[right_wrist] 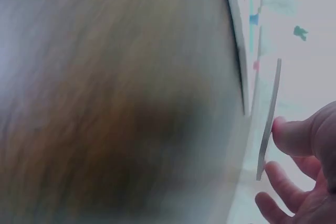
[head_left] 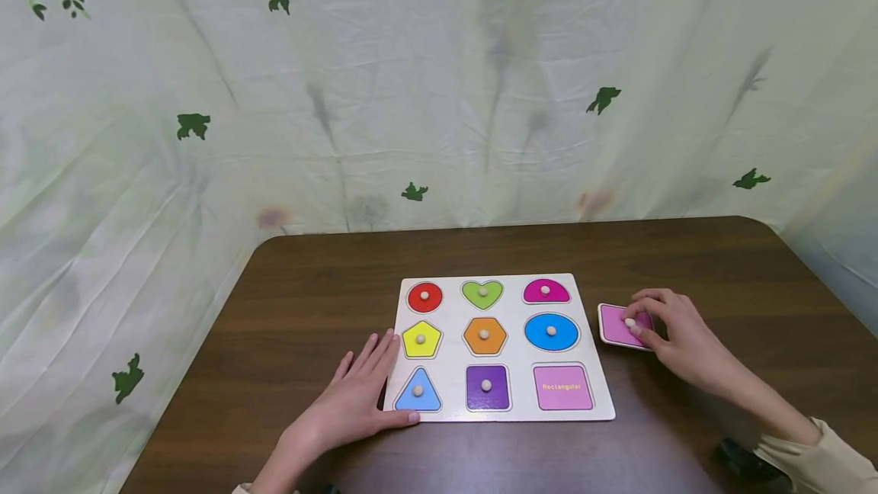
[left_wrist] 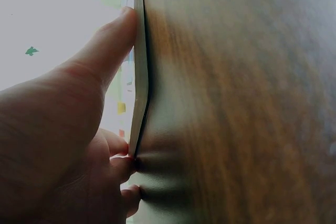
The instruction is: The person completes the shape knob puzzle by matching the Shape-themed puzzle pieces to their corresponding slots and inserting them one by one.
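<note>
A white shape puzzle board (head_left: 453, 372) lies flat on the table. Along its left edge, my left hand (head_left: 360, 395) rests with fingers stretched out and the thumb at the bottom left corner. Beyond the board's right side, my right hand (head_left: 675, 334) pinches the white knob of a pink rectangular puzzle piece (head_left: 613, 324). In the right wrist view that piece (right_wrist: 270, 124) shows edge-on, held above the tabletop. The bottom right slot, a pink rectangle (head_left: 562, 396) marked "Rectangular", has no piece in it.
Knobbed pieces sit in the other slots, among them a purple square (head_left: 487, 396), a blue oval (head_left: 542, 341) and an orange hexagon (head_left: 483, 345). The brown wooden table (head_left: 329, 288) ends at a pale leaf-patterned curtain (head_left: 425, 97).
</note>
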`<state>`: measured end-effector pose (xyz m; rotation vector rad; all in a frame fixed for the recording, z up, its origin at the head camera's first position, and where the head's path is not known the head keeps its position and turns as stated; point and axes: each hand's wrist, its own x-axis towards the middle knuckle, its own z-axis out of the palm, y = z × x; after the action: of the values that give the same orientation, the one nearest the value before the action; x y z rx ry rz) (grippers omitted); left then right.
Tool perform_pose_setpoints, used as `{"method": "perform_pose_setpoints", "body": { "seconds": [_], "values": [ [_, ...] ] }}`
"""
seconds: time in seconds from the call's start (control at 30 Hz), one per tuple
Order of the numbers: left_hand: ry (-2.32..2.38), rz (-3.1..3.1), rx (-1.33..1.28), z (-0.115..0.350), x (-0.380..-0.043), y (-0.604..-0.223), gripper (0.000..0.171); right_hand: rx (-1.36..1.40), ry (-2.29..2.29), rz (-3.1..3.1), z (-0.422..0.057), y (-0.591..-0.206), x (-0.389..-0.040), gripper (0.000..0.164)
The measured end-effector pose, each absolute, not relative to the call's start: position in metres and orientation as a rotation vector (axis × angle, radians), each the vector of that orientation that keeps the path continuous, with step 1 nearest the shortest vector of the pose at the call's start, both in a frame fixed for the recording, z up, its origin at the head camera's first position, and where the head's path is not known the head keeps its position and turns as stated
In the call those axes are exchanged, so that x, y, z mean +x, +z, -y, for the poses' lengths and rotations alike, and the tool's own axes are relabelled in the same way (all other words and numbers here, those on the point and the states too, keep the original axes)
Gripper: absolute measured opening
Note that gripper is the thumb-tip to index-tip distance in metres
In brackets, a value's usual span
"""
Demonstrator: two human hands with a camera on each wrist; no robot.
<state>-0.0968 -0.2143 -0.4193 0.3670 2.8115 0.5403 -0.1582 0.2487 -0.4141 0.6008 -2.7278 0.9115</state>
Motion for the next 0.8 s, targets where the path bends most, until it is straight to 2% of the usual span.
{"method": "perform_pose_setpoints", "body": {
  "seconds": [0.8],
  "values": [
    [0.54, -2.817, 0.37, 0.214, -0.097, -0.419, 0.115, 0.743, 0.837, 2.779, -0.208, -0.411, -0.135, 0.031]
  ]
}}
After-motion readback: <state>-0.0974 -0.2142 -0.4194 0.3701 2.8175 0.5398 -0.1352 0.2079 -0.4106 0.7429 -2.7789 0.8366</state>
